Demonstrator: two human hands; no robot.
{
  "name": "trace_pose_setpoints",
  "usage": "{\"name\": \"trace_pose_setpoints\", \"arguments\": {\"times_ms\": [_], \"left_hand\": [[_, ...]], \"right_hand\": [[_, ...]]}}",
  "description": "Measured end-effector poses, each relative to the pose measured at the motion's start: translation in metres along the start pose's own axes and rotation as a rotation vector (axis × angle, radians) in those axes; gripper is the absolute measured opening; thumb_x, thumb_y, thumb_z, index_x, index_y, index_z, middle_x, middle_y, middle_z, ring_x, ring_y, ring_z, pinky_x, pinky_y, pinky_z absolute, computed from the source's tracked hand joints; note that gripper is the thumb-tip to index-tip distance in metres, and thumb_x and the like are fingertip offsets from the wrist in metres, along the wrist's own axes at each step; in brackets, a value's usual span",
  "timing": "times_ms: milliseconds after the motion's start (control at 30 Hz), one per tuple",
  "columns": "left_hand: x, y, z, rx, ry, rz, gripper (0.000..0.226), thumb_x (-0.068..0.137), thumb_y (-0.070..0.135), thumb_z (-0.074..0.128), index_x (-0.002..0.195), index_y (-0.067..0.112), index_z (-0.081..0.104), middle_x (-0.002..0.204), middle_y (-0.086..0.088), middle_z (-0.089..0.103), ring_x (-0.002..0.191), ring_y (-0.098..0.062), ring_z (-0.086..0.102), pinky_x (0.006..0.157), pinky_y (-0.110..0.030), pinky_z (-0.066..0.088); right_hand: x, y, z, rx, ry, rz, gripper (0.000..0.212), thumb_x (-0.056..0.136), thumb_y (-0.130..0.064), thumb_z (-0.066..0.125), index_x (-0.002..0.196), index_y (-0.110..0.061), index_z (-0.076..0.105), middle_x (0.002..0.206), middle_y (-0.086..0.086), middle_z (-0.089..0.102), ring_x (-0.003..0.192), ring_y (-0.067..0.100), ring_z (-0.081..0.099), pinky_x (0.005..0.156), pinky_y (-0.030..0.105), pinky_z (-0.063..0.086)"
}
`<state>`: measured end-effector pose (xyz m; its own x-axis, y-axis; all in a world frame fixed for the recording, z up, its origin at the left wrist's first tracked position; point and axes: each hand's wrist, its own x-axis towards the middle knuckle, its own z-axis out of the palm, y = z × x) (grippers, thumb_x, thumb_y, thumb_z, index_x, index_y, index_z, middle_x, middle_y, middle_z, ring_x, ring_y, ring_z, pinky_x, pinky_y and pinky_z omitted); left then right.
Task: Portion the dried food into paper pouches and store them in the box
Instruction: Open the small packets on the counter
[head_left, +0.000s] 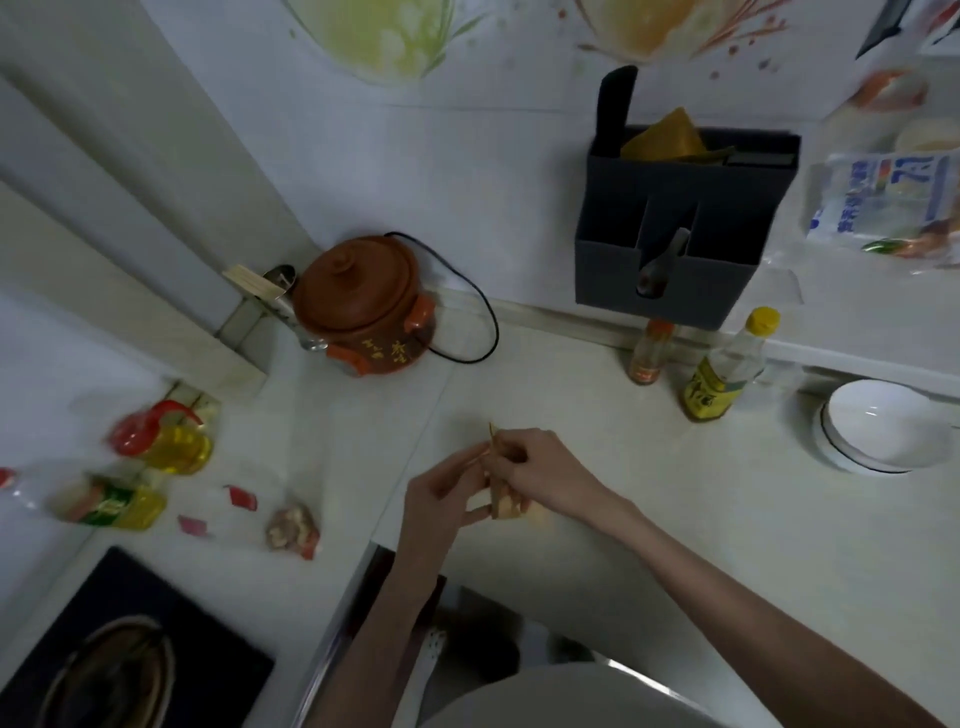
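Small tan paper pouch (503, 500), creased and blurry, sits pinched between both sets of fingers just above the pale counter (675, 519). Left hand (441, 501) grips its lower side, right hand (540, 467) nips the top fold. A loose pinch could spill the contents; the dark grey box (675, 249) stands well beyond the fingertips.

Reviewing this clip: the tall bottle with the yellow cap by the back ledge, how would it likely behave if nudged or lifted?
The yellow-capped bottle stands tall and narrow, so a sideways push near the top would probably tip it. Its body looks clear, maybe plastic, with liquid low down, so likely light. If tipped, it could roll and hit the smaller orange-capped bottle standing close beside it.
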<state>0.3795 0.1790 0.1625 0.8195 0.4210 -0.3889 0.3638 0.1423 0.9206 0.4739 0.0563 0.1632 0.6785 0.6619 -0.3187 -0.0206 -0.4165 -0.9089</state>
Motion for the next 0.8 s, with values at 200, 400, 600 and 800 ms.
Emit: {"name": "trace_pose_setpoints", "arguments": {"times_ms": [200, 400, 600, 800], "left_hand": [[-0.026, -0.018, -0.035, -0.019, 0.084, -0.096, 0.024, 0.089, 0.003, 0.063, 0.096, 0.024, 0.072, 0.083, 0.006, 0.077, 0.082, -0.006, 0.072, 0.06, -0.021, 0.057], [-0.024, -0.009, -0.074, 0.019, 0.083, -0.055, 0.021, 0.089, 0.004, 0.065, 0.107, 0.011, 0.072, 0.091, -0.006, 0.077, 0.088, -0.015, 0.073, 0.067, -0.03, 0.06], [-0.014, 0.01, -0.129, 0.118, 0.074, 0.084, 0.025, 0.091, -0.002, 0.06, 0.11, 0.01, 0.07, 0.079, 0.005, 0.076, 0.079, -0.009, 0.073, 0.061, -0.025, 0.058], [-0.016, 0.025, -0.179, 0.432, 0.119, 0.298, 0.018, 0.082, 0.021, 0.065, 0.076, 0.036, 0.074, 0.061, 0.013, 0.07, 0.062, -0.002, 0.069, 0.056, -0.027, 0.059]], "right_hand": [[0.002, -0.007, 0.044, 0.023, -0.196, 0.064, 0.03, 0.097, -0.03, 0.051, 0.074, -0.011, 0.058, 0.069, 0.014, 0.061, 0.052, 0.02, 0.057, 0.054, 0.033, 0.051], [0.014, -0.029, 0.071, -0.066, -0.18, -0.008, 0.031, 0.097, -0.026, 0.049, 0.072, -0.009, 0.054, 0.067, 0.018, 0.061, 0.051, 0.02, 0.056, 0.056, 0.035, 0.05], [0.035, -0.071, 0.108, -0.299, -0.096, -0.183, 0.031, 0.096, -0.022, 0.044, 0.069, -0.009, 0.052, 0.067, 0.011, 0.063, 0.055, 0.019, 0.057, 0.062, 0.038, 0.05], [0.053, -0.099, 0.16, -0.408, 0.011, -0.289, 0.03, 0.09, -0.017, 0.047, 0.061, -0.008, 0.05, 0.063, 0.01, 0.062, 0.058, 0.017, 0.054, 0.058, 0.028, 0.036]]}}
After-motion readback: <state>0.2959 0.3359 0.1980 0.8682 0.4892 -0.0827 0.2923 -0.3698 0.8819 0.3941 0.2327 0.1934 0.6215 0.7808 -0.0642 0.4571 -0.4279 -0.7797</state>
